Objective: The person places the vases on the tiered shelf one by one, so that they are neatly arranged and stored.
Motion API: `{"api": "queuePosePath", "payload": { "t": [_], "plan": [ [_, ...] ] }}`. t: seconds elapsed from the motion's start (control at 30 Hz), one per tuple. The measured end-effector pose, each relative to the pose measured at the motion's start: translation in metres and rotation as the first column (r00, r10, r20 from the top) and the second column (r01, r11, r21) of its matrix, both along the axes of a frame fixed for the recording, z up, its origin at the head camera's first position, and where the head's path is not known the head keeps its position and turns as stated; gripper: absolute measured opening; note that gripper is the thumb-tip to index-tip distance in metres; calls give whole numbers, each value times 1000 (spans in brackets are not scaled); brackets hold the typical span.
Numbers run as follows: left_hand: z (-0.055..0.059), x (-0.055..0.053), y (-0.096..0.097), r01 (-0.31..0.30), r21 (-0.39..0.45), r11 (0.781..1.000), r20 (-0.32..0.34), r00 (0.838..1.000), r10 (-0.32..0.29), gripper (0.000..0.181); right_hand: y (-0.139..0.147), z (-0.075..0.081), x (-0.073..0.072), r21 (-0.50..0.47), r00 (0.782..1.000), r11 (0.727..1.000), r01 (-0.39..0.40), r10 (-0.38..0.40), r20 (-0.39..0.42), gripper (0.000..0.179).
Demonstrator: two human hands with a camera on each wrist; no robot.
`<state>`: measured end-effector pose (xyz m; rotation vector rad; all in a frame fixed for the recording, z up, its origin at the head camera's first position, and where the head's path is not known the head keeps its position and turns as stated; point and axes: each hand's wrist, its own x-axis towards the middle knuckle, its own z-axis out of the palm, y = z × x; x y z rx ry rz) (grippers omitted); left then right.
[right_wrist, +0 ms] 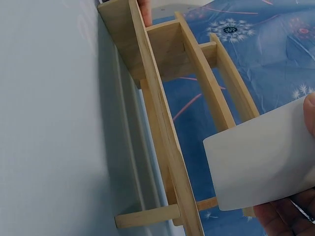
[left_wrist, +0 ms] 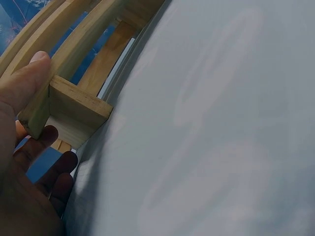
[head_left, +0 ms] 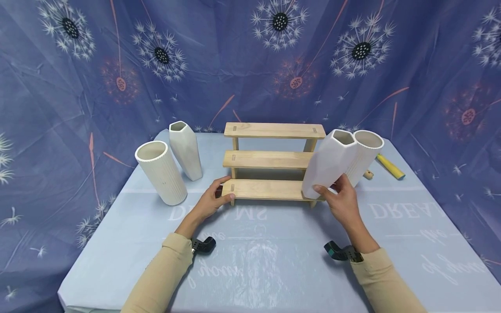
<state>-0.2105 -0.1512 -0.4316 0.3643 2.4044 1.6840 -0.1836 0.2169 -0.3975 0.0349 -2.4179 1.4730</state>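
A three-step wooden stand [head_left: 270, 160] stands on the table. My left hand [head_left: 209, 203] pinches the left end of its lowest step [head_left: 266, 189], with the thumb [left_wrist: 29, 78] on top and a fingertip below. My right hand [head_left: 339, 201] grips a white faceted vase [head_left: 330, 163] low on its body. The vase leans over the right end of the lowest step; in the right wrist view a gap shows between the vase's base [right_wrist: 246, 167] and that step. Behind it, partly hidden, is a white ribbed vase [head_left: 368, 148].
At the table's left side stand another ribbed vase [head_left: 161, 173] and another faceted vase [head_left: 185, 150]. A yellow object [head_left: 390, 167] and a small wooden piece [head_left: 368, 174] lie at the right. A patterned blue curtain [head_left: 235, 65] hangs behind the table.
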Motion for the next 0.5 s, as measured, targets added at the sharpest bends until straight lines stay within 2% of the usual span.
{"api": "queuePosePath", "payload": {
  "t": [0.5],
  "plan": [
    [1,0,1,-11,-5,1000,5,1000,12,68,-9,-4,-10,-12,999,999,-41,41,-12,67]
  ]
}}
